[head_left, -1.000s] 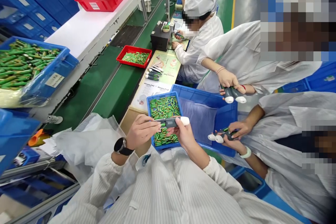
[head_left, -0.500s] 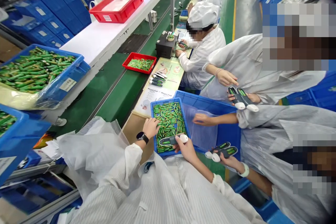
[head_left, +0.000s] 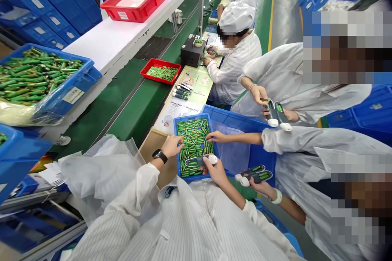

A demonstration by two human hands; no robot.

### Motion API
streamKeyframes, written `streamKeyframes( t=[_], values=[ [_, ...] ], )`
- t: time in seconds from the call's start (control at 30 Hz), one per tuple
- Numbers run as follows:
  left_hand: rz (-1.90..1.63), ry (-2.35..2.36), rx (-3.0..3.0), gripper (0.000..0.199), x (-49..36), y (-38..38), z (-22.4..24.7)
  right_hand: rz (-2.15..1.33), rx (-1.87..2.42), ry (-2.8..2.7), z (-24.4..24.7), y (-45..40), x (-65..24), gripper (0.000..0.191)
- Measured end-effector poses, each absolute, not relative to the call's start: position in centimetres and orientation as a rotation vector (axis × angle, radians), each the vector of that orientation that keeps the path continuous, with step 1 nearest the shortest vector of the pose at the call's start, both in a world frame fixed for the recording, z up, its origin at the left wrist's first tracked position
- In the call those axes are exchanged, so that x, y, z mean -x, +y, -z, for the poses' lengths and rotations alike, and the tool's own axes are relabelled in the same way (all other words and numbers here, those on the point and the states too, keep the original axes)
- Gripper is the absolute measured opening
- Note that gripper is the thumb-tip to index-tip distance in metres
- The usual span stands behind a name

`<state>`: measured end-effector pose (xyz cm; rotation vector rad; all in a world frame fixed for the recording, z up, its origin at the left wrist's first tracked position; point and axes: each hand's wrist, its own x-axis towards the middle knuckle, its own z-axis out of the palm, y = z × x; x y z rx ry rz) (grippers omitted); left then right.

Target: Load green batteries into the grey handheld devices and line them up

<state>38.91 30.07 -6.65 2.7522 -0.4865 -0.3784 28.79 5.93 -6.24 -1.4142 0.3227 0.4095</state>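
A blue tray full of green batteries lies in front of me. At its left edge is my left hand, wearing a black watch, its thumb and fingers drawn together; whatever they hold is too small to make out. My right hand grips a grey and white device over the tray's near part. Green batteries show inside the device's open compartment.
A co-worker's hand reaches over the tray's right edge; their other hand holds two devices. Another person holds two devices. Farther off are a red tray and a black box.
The nearest co-worker's hand has moved left to the battery tray. My left hand has shifted slightly left, its fingers now more drawn together. My right hand still holds the device.
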Motion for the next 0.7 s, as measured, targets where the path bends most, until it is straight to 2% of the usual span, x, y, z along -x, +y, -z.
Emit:
streamKeyframes(
  t=[0.13, 0.3, 0.7],
  values=[
    [0.347, -0.389, -2.448, 0.019, -37.1, 30.7, 3.1, -0.339, 1.376, 0.42, 6.9, 5.0, -29.9, 0.054],
    [0.33, -0.325, -2.253, 0.013, -35.2, 29.7, -0.3, -0.319, 1.316, 0.495, 6.7, 4.8, -31.2, 0.052],
    [0.178, -0.338, -2.183, 0.01, -34.3, 26.5, -0.1, -0.4, 1.239, 0.504, 5.9, 5.5, -31.4, 0.051]
  ],
)
